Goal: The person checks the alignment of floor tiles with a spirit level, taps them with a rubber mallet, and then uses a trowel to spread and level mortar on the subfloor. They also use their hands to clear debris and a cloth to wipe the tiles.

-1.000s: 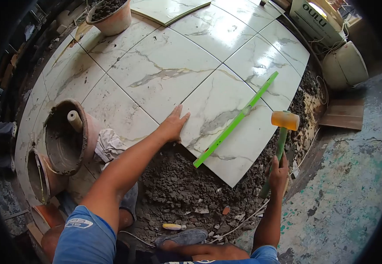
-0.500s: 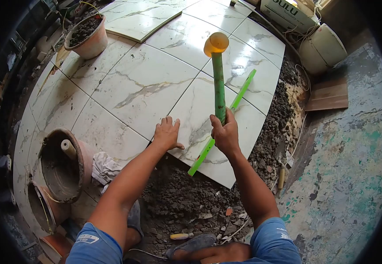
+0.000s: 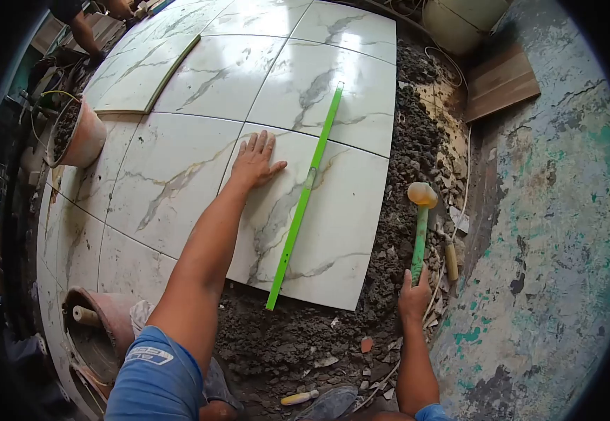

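Left hand spread flat, fingers released, on marble tile near its far left corner; green level lying lengthwise just beside; right hand clenched round rubber mallet, held over rubble off tile's right edge.

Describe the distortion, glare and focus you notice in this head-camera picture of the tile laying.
Head view: the fisheye lens curves the joints between the marble-look tiles, bowing them toward the edges; a black vignette rings the frame; soft glare sheens the far tiles; the left hand, green spirit level and the rubber mallet in the right hand look sharp, without motion blur.
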Demonstrator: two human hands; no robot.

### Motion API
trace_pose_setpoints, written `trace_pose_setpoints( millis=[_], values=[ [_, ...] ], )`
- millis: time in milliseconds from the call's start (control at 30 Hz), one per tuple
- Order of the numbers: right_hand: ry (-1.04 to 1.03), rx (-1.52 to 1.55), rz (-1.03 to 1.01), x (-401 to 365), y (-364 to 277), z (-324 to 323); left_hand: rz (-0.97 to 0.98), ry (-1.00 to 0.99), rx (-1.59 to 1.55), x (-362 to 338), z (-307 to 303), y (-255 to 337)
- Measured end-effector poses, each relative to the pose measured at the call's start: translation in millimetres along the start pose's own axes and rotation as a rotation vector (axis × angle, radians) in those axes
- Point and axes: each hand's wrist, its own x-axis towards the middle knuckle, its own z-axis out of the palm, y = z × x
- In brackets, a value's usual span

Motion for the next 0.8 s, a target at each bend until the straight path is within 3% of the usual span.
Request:
trace_pose_setpoints(
  millis=[100, 233, 333, 433, 533, 800],
  values=[
    [-0.210, 0.129, 0.133, -7, 7, -4, -0.053, 0.003, -0.016, 47, -2, 11],
    [-0.213, 0.084, 0.099, -3, 12, 1, -0.161, 0.042, -0.060, 71, -1, 8],
    [-0.232, 0.087, 0.114, -1, 11, 2, -0.154, 0.136, -0.052, 69, 9, 9],
    [-0.191, 0.056, 0.059, -2, 17, 8, -0.101, 0.111, -0.003, 59, 9, 4],
    [-0.275, 0.089, 0.161, 1, 8, 0, -0.072, 0.106, 0.034, 46, 5, 3],
    [-0.283, 0.133, 0.158, 0, 4, -1, -0.024, 0.103, 0.056, 39, 3, 12]
  ],
)
